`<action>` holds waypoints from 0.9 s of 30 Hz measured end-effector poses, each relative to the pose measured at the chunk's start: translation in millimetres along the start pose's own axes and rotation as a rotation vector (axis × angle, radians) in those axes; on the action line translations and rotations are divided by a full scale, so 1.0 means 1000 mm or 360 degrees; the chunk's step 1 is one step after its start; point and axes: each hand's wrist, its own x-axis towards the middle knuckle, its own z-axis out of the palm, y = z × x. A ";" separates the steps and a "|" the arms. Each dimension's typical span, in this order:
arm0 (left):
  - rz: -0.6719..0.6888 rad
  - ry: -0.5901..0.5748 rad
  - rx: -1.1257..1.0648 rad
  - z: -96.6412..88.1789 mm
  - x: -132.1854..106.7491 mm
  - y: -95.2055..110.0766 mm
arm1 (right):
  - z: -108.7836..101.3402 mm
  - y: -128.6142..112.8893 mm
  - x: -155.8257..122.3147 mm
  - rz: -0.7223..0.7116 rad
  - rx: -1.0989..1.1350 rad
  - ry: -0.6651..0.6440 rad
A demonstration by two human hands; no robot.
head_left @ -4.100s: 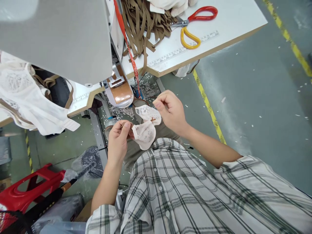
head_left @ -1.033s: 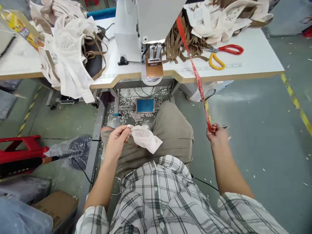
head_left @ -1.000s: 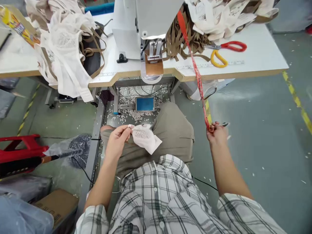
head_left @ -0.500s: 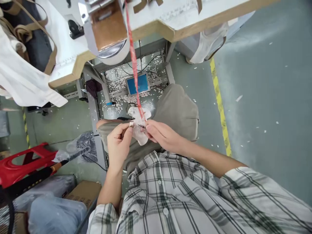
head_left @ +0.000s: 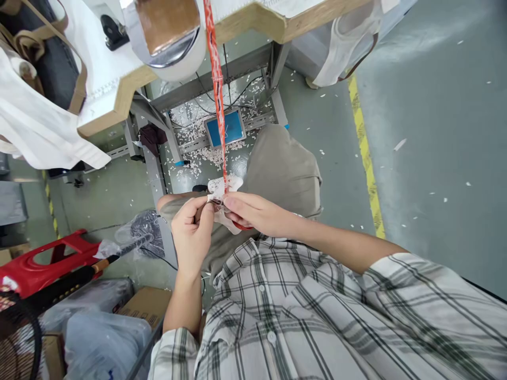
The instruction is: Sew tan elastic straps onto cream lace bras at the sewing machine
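Observation:
Over my lap, my left hand (head_left: 193, 229) pinches the edge of a small white lace fabric piece (head_left: 220, 188). My right hand (head_left: 253, 214) is closed right beside it, fingers meeting the left hand's at the fabric. It grips a small tool tied to a red patterned ribbon (head_left: 217, 89), which runs taut from the hand up to the table. The tool itself is mostly hidden by the fingers.
The white sewing table edge (head_left: 119, 108) and the machine's brown-topped arm (head_left: 168, 26) are above. White garments (head_left: 35, 132) hang at the left. A blue pedal (head_left: 224, 129) sits among fabric scraps on the floor. A red stool (head_left: 35, 264), plastic bags and a cardboard box (head_left: 144, 306) stand at lower left.
My right hand swung in from the right with the ribbon-tied tool and met my left hand at the lace piece. My head tilted down, so the tabletop slid out of view.

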 end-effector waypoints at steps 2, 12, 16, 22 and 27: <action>0.0034 0.0001 0.0023 -0.001 -0.001 -0.001 | 0.000 0.000 0.000 -0.0007 0.0003 -0.0016; 0.0197 0.0003 0.0235 0.001 0.001 -0.006 | -0.006 -0.003 0.001 0.0074 0.0001 -0.0066; 0.0330 -0.0006 0.0368 0.004 0.004 -0.008 | -0.011 0.000 0.002 0.0085 -0.0046 -0.0035; 0.0623 0.0039 0.0656 0.011 0.007 -0.016 | -0.018 0.005 0.004 0.0155 -0.0133 0.0017; 0.0652 0.0013 0.0647 0.014 0.008 -0.018 | -0.023 0.002 0.005 0.0209 -0.0164 -0.0013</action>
